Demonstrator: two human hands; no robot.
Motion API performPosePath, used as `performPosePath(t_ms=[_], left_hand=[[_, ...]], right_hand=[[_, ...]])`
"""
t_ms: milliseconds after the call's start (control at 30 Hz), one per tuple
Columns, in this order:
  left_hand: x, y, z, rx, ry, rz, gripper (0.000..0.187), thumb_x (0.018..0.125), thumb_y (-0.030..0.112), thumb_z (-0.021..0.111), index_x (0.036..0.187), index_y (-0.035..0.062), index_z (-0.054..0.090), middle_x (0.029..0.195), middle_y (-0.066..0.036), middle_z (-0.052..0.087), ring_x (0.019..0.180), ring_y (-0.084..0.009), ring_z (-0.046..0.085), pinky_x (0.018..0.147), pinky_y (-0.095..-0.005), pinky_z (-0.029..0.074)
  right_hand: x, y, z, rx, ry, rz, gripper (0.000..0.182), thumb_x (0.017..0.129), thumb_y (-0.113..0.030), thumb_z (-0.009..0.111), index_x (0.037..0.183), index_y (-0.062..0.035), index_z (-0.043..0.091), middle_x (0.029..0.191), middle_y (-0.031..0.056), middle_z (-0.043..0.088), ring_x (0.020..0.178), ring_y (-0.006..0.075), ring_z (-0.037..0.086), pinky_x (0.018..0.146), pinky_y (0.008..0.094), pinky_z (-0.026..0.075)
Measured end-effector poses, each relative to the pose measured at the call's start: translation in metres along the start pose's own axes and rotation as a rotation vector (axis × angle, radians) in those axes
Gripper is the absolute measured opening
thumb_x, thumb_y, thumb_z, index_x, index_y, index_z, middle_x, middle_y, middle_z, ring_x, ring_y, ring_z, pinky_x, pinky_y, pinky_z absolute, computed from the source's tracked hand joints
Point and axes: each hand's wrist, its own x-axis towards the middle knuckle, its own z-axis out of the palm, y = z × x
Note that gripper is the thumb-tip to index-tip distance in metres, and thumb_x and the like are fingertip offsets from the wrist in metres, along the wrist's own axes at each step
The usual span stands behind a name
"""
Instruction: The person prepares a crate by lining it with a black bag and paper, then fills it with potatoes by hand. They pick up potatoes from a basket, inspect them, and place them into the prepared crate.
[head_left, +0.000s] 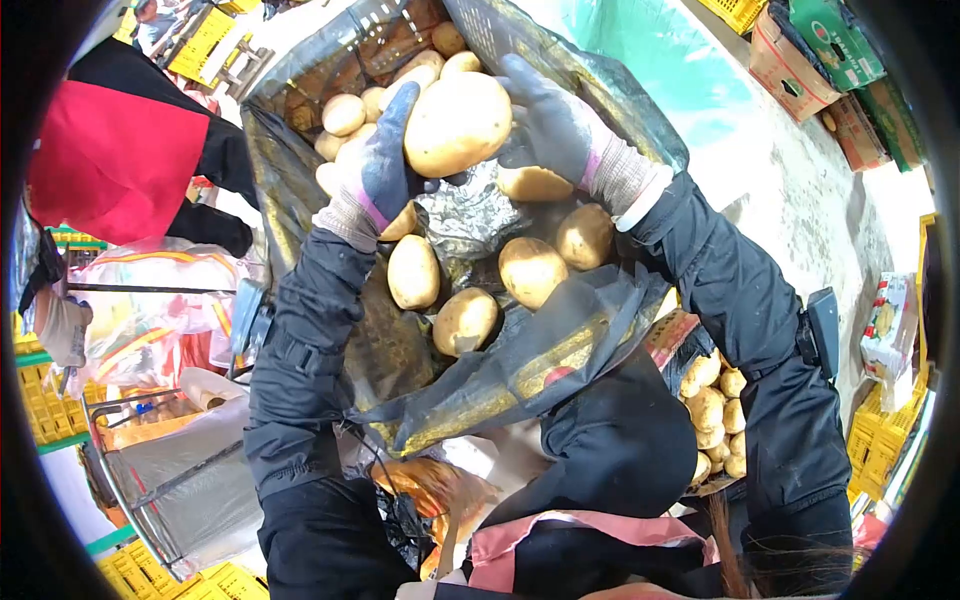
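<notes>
My left hand [388,165], in a dark-coated glove with a grey knit cuff, grips the left side of a large potato [458,125]. On its other side my right hand [560,125], gloved the same way, has its fingers against the potato. Below them is a crate lined with a dark plastic bag [520,375]. Several potatoes lie in it, among them an oval potato [413,272] and a rounder potato [532,272]. A crumpled shiny piece of plastic [468,215] shows between them.
Right of my lap stands a box of potatoes [708,420]. Cardboard boxes [795,75] are stacked at the upper right. Another person in a red apron [120,160] is at the left, near a metal-framed cart [175,480]. Yellow crates [885,440] stand at the right edge.
</notes>
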Motion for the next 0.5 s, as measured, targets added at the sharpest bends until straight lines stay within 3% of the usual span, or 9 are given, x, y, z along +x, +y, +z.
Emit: performPosePath(t_ms=[67,100,167,267,300,333,400,467,500], left_hand=[[0.004,-0.009,-0.026,0.958,-0.12,0.322,0.06,0.092,0.005,0.06,0.147,0.0068,0.035,0.127,-0.015,0.059,0.104,-0.0234,0.064,0.082,-0.0328,0.056],[0.002,-0.012,-0.027,0.956,-0.122,0.311,0.06,0.092,0.005,0.06,0.147,0.0068,0.035,0.127,-0.015,0.059,0.104,-0.0234,0.064,0.082,-0.0328,0.056],[0.008,0.008,-0.013,0.268,0.039,-0.203,0.046,0.096,0.01,0.054,0.141,0.0056,0.043,0.117,-0.012,0.063,0.087,-0.0153,0.066,0.073,-0.0261,0.055],[0.021,0.006,-0.03,0.31,0.055,-0.4,0.041,0.099,0.031,0.054,0.128,0.0013,0.057,0.109,-0.008,0.069,0.073,-0.0158,0.067,0.062,-0.0272,0.053],[0.027,-0.002,-0.035,-0.001,0.161,-0.349,0.028,0.1,0.019,0.051,0.124,0.008,0.062,0.096,-0.003,0.068,0.071,-0.005,0.06,0.06,-0.0182,0.047],[0.032,-0.005,-0.046,0.138,0.214,-0.287,0.038,0.093,0.029,0.062,0.12,0.0023,0.062,0.091,-0.004,0.07,0.07,-0.0139,0.066,0.058,-0.0269,0.051],[0.039,-0.048,-0.093,0.611,0.11,-0.287,0.037,0.089,0.027,0.067,0.119,0.0057,0.062,0.092,-0.009,0.071,0.079,-0.0211,0.068,0.067,-0.0336,0.053],[0.025,-0.062,-0.098,1.187,-0.144,-0.503,0.036,0.086,0.022,0.071,0.118,0.0063,0.065,0.097,-0.008,0.069,0.088,-0.0181,0.064,0.077,-0.0314,0.051],[0.017,-0.04,-0.081,1.329,-0.327,-0.556,0.047,0.078,0.031,0.077,0.116,0.0064,0.065,0.097,-0.013,0.069,0.091,-0.0241,0.065,0.081,-0.035,0.051]], right_hand=[[-0.01,-0.001,0.008,-0.052,0.039,-0.019,0.059,0.091,-0.051,0.064,0.128,-0.0065,0.057,0.116,0.005,0.065,0.098,0.015,0.063,0.087,0.032,0.051],[-0.011,0.002,0.007,-0.08,-0.039,-0.073,0.058,0.091,-0.049,0.064,0.129,-0.0059,0.056,0.116,0.0051,0.065,0.099,0.0152,0.064,0.086,0.0309,0.052],[-0.008,-0.003,0.007,-0.038,-0.106,-0.034,0.052,0.092,-0.042,0.065,0.127,-0.0043,0.057,0.115,0.0064,0.066,0.1,0.0156,0.065,0.084,0.0276,0.054],[0.011,0.006,-0.006,0.273,-0.178,0.046,0.052,0.092,-0.04,0.066,0.127,-0.003,0.056,0.114,0.0082,0.066,0.103,0.0177,0.065,0.083,0.0285,0.056],[0.016,0.009,-0.006,0.272,-0.214,-0.066,0.053,0.09,-0.034,0.069,0.128,-0.001,0.053,0.114,0.0108,0.066,0.106,0.0214,0.066,0.088,0.0316,0.055],[0.007,0.003,-0.003,0.065,-0.184,-0.165,0.059,0.086,-0.032,0.074,0.13,-0.0012,0.05,0.113,0.0113,0.066,0.104,0.0223,0.064,0.089,0.0338,0.053],[0.018,0.017,-0.01,-0.36,0.002,-0.127,0.065,0.08,-0.033,0.079,0.129,-0.0016,0.05,0.114,0.0112,0.064,0.104,0.0205,0.062,0.09,0.0342,0.05],[0.016,0.035,-0.007,-0.867,-0.066,-0.15,0.061,0.08,-0.028,0.076,0.128,-0.0016,0.049,0.114,0.0141,0.061,0.104,0.0247,0.062,0.089,0.0378,0.052],[0.01,0.048,-0.008,-1.126,-0.13,-0.269,0.059,0.078,-0.025,0.075,0.127,-0.0027,0.05,0.113,0.0154,0.061,0.104,0.0279,0.062,0.09,0.0385,0.051]])
